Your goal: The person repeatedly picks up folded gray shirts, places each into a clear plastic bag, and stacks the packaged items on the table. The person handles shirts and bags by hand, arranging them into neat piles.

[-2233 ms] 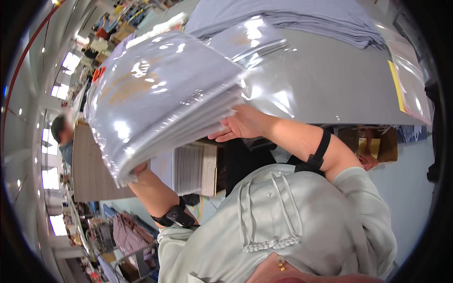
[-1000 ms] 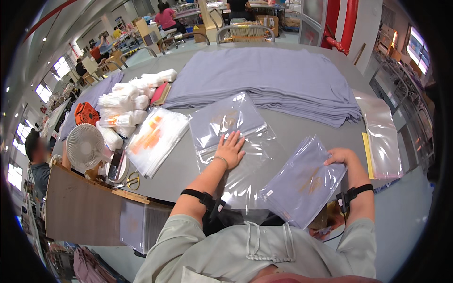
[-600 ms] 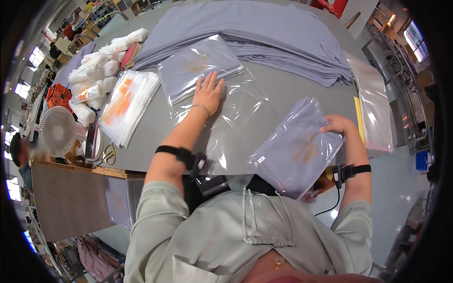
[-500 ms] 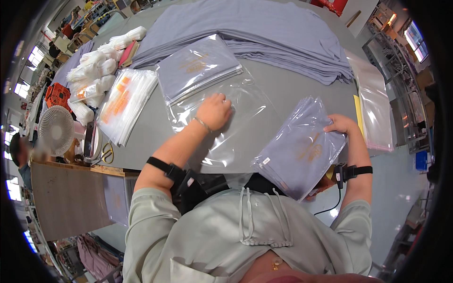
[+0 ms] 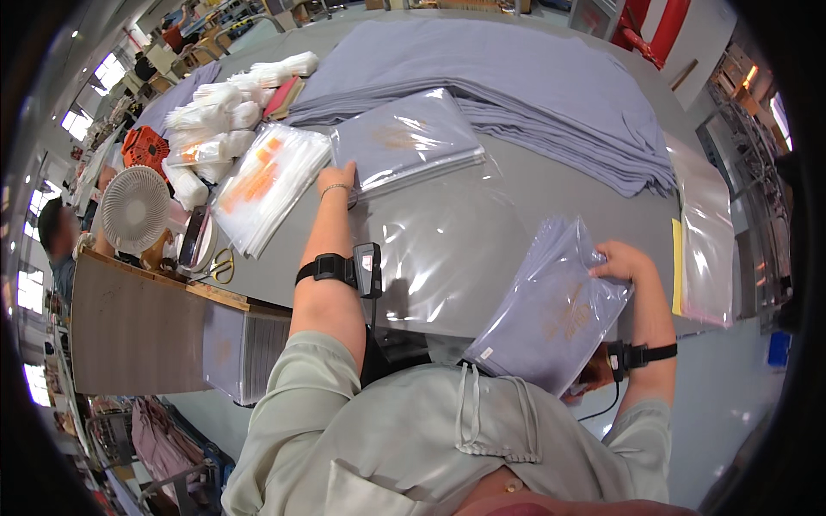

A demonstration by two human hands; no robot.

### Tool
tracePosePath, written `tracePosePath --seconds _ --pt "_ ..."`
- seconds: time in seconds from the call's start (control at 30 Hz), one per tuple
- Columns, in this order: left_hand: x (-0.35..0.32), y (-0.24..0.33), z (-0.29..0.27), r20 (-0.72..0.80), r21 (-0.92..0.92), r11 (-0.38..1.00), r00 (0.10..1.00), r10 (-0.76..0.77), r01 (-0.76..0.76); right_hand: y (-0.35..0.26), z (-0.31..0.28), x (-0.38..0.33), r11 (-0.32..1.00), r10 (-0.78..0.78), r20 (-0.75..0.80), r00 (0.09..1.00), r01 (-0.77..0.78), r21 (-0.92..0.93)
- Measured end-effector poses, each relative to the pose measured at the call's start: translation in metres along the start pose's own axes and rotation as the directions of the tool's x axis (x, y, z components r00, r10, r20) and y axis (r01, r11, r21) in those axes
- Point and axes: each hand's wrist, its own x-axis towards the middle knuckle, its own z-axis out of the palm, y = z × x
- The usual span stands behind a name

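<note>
My left hand [image 5: 336, 179] is closed at the left edge of a clear plastic bag with folded lavender cloth [image 5: 409, 138] inside; its fingertips are partly hidden. That bag lies on top of others, and a bare sheet of clear film [image 5: 430, 258] spreads out below it toward me. On the right, my right hand [image 5: 621, 261] grips the edge of a stack of bagged lavender cloths [image 5: 551, 322], thumb on top. This stack leans over the table's near edge, close to my body. A gold-coloured print shows through the bags.
Lavender cloth [image 5: 482, 69] is piled along the far side of the grey table [image 5: 516, 163]. Bundled white bags [image 5: 215, 116], flat white bags [image 5: 267, 185], a fan [image 5: 135, 209] and scissors [image 5: 224, 266] are at left. Clear film sheets [image 5: 707, 241] lie at right. Another person [image 5: 60, 236] is far left.
My left hand has moved left and away from me, off the clear film to the bagged cloth's left edge. My right hand keeps its hold on the stack. The view has shifted.
</note>
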Motion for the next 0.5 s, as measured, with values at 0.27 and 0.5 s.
tracePosePath --seconds 0.27,0.5 --pt "-0.056 -0.015 -0.015 -0.511 -0.210 0.655 0.652 0.559 -0.726 0.014 0.010 0.001 0.997 0.011 -0.041 0.999 -0.008 0.071" --pt "-0.017 -0.069 -0.038 -0.541 -0.327 0.766 0.774 0.328 -0.553 0.009 0.009 0.014 0.995 -0.058 -0.048 0.997 0.062 0.080"
